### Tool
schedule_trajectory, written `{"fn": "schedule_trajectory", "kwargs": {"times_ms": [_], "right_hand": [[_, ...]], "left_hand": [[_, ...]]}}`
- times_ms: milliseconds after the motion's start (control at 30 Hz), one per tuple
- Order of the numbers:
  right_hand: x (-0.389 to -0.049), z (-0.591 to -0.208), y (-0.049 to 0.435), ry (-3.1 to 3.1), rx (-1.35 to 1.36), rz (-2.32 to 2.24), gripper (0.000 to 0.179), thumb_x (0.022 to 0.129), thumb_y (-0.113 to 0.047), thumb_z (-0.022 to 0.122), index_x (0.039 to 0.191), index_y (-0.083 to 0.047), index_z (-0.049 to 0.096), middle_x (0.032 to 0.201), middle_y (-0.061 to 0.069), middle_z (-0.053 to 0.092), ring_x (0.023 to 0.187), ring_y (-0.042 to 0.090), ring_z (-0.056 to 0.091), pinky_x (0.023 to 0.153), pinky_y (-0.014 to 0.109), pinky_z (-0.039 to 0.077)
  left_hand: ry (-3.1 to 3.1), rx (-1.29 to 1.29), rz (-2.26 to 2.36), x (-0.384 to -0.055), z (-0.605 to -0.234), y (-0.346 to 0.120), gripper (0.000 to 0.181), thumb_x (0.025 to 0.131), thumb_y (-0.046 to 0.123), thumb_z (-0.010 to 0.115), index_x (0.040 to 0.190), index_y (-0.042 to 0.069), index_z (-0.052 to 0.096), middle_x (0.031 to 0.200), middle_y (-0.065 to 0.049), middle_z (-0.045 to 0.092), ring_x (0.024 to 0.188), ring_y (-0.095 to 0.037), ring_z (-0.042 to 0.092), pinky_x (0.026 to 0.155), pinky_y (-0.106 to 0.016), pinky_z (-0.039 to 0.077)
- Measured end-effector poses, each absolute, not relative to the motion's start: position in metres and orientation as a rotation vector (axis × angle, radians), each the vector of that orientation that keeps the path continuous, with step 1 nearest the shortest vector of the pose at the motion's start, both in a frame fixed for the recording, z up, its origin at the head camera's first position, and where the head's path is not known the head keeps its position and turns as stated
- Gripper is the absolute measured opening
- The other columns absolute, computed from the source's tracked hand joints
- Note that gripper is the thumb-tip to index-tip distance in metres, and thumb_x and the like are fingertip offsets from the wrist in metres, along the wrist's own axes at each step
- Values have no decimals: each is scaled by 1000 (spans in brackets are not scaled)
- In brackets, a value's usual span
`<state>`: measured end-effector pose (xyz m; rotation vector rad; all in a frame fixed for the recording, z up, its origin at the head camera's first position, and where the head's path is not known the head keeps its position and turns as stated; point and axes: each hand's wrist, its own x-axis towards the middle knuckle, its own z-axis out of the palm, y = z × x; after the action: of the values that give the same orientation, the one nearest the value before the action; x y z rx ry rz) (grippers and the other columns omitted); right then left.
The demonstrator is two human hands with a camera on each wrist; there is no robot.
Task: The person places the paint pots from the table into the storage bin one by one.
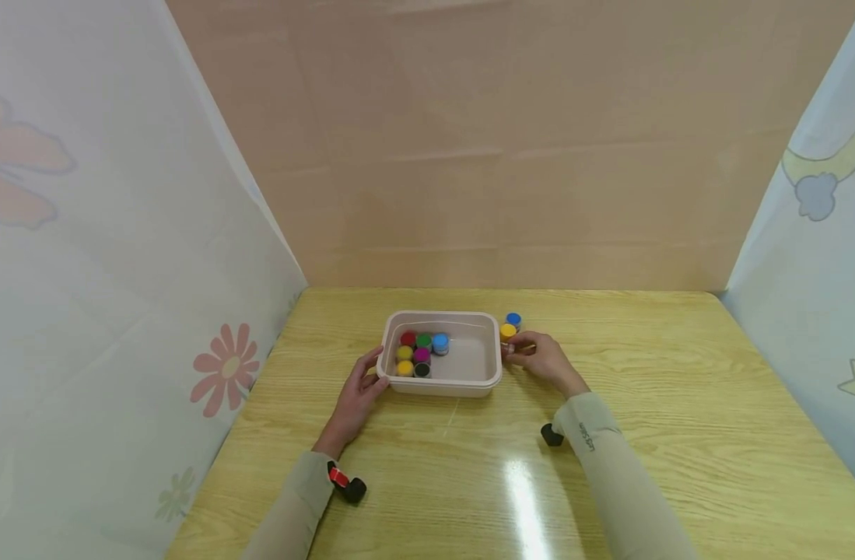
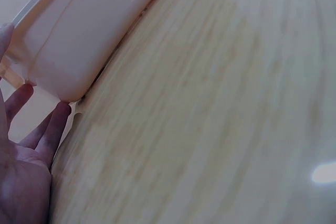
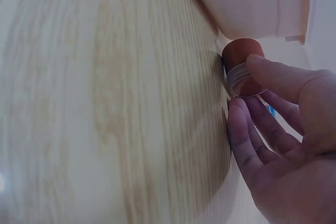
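Observation:
My right hand (image 1: 542, 359) pinches a small brown paint jar (image 3: 242, 64) between thumb and fingers, just outside the right wall of a pale pink plastic box (image 1: 441, 383). In the right wrist view the jar's brown lid points up and its clear body shows below. My left hand (image 1: 357, 397) is at the box's front left corner; in the left wrist view its fairly straight, spread fingers (image 2: 55, 129) touch the outer wall. Several jars stand inside on the left, among them a red jar (image 1: 408, 339), a light blue jar (image 1: 440, 343) and a black jar (image 1: 422, 370).
Just right of the box, beyond my right hand, stand a yellow-lidded jar (image 1: 507, 331) and a blue-lidded jar (image 1: 514, 320). The wood-grain table (image 1: 455, 474) meets a brown backdrop (image 1: 504, 194) behind, with patterned sheets (image 1: 140, 311) on both sides.

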<state>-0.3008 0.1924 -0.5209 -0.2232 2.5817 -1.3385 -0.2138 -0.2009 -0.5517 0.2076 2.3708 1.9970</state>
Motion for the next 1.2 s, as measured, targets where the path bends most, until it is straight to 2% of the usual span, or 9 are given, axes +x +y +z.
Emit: {"fn": "schedule_trajectory", "kwargs": {"times_ms": [267, 533, 767, 1000, 1200], "right_hand": [[-295, -515, 199, 2543, -206, -1408, 36, 98, -18, 73, 129, -1, 67, 128, 22, 68, 115, 38, 69, 86, 37, 61], [-290, -508, 209, 2464, -116, -1457, 37, 98, -24, 74, 131, -9, 66, 134, 16, 65, 116, 32, 69, 84, 38, 60], [-288, -498, 218, 2490, -165, -1480, 41, 99, -24, 72, 135, -6, 63, 141, 19, 60, 118, 36, 68, 97, 46, 59], [-289, -486, 222, 2485, -171, -1562, 45, 101, -28, 70, 138, -4, 59, 143, 22, 56, 123, 41, 65, 103, 56, 53], [-289, -475, 221, 2487, -184, -1629, 47, 102, -31, 69, 140, -6, 58, 141, 19, 54, 121, 38, 65, 109, 60, 47]], "left_hand": [[2387, 216, 1993, -213, -553, -201, 57, 105, 32, 63, 156, 38, 40, 161, -11, 40, 140, -40, 53, 112, -51, 48], [2378, 216, 1998, -213, -555, -203, 59, 104, 34, 64, 157, 39, 39, 160, -10, 41, 139, -39, 53, 112, -48, 48], [2378, 215, 1994, -213, -557, -204, 59, 103, 37, 64, 156, 41, 39, 160, -9, 41, 140, -38, 53, 112, -49, 48], [2382, 234, 2002, -213, -556, -203, 59, 104, 34, 64, 157, 38, 39, 160, -10, 41, 139, -39, 53, 111, -44, 48], [2382, 229, 2003, -214, -555, -202, 59, 104, 34, 64, 157, 38, 39, 160, -10, 42, 139, -39, 54, 111, -46, 48]]}}
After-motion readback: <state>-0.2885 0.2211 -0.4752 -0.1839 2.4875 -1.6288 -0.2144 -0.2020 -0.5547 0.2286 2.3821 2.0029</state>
